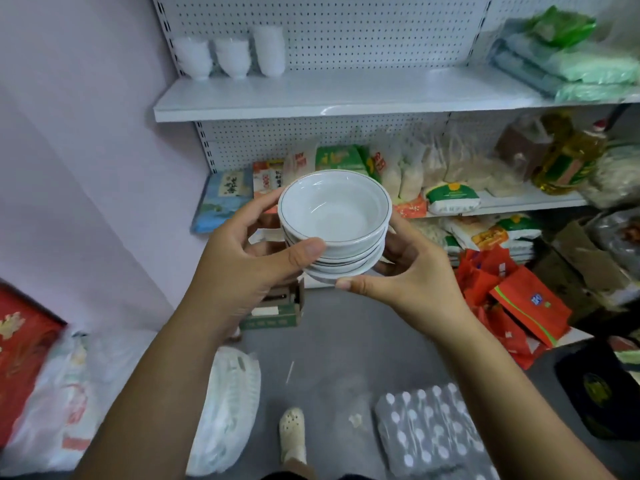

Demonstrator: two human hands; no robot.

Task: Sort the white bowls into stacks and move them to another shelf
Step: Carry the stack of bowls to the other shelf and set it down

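Note:
A stack of several shallow white bowls (pixel 334 216) with thin dark rim lines is held in the air in front of the shelving. My left hand (pixel 252 251) grips its left side, thumb across the front of the stack. My right hand (pixel 405 268) grips the right side and underside, thumb tip at the lowest bowl's rim. On the upper white shelf (pixel 311 98), at its far left, stand three stacks of taller white bowls (pixel 232 55), upside down.
Green packets (pixel 571 60) fill the upper shelf's right end. The lower shelf holds rice bags (pixel 450 199) and an oil bottle (pixel 568 161). On the floor lie a cardboard box (pixel 277 310), red bags (pixel 519 306), white plastic bags (pixel 228 403) and a dotted grey pack (pixel 433 431).

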